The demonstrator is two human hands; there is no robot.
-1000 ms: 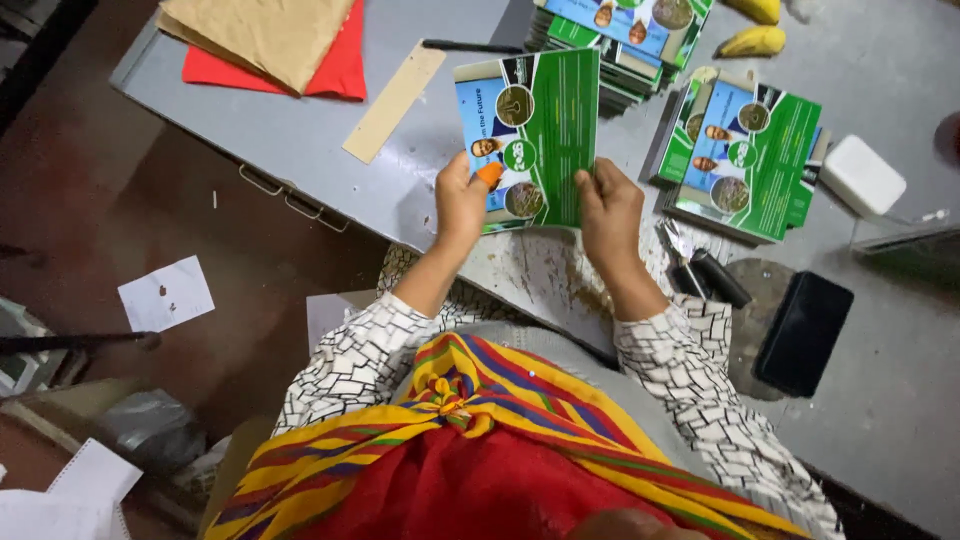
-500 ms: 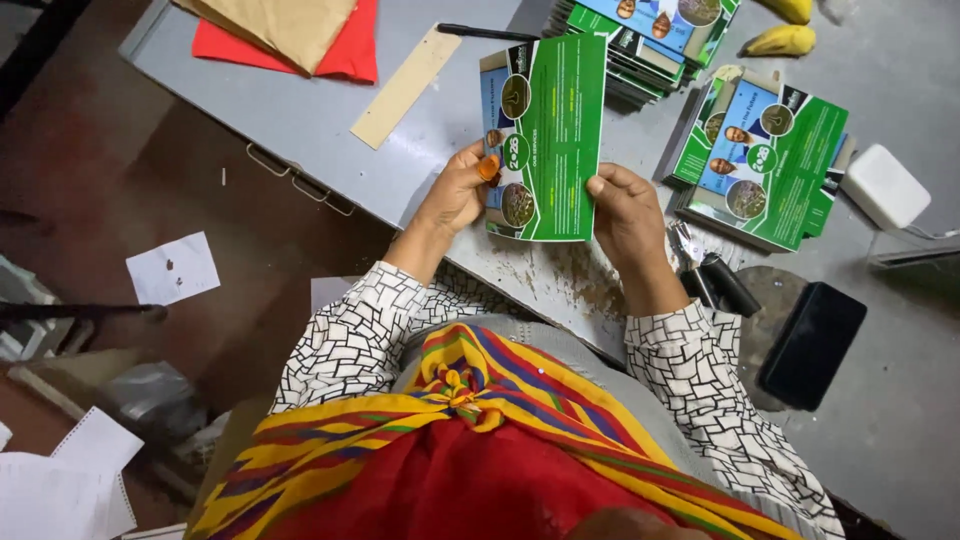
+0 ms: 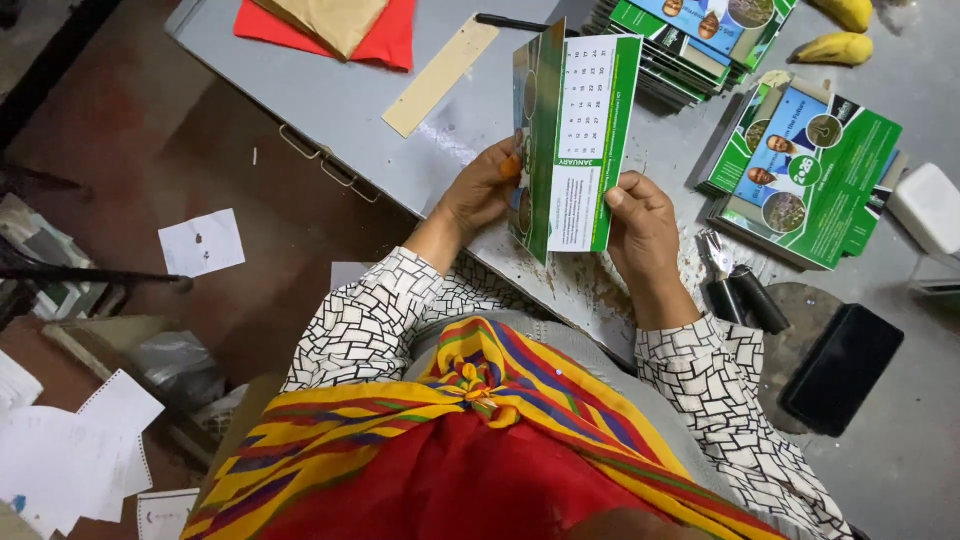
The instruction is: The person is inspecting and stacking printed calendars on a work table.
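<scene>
White scraps of paper lie on the brown floor at the far left, well apart from the work. Above them, at the far left end of the grey bench, a tan envelope rests on a red sheet, and a pale card strip lies slantwise just to its right, near a black pen.

At the middle the left hand and the right hand hold a green-and-white calendar booklet between them, raised off the bench and standing nearly upright. It is partly opened — a white page with a grid of dates faces the camera. The left fingers grip its left edge, thumb on the front leaves; the right fingers are curled round its lower right edge. Both hands are closed on it.

Further right, a stack of like booklets sits at the far edge, with two bananas beyond. A second, looser pile lies right of the right hand. Just beside that wrist rests a dark-handled tool, then a black phone near the bench's near right — and a white box at the right edge.
</scene>
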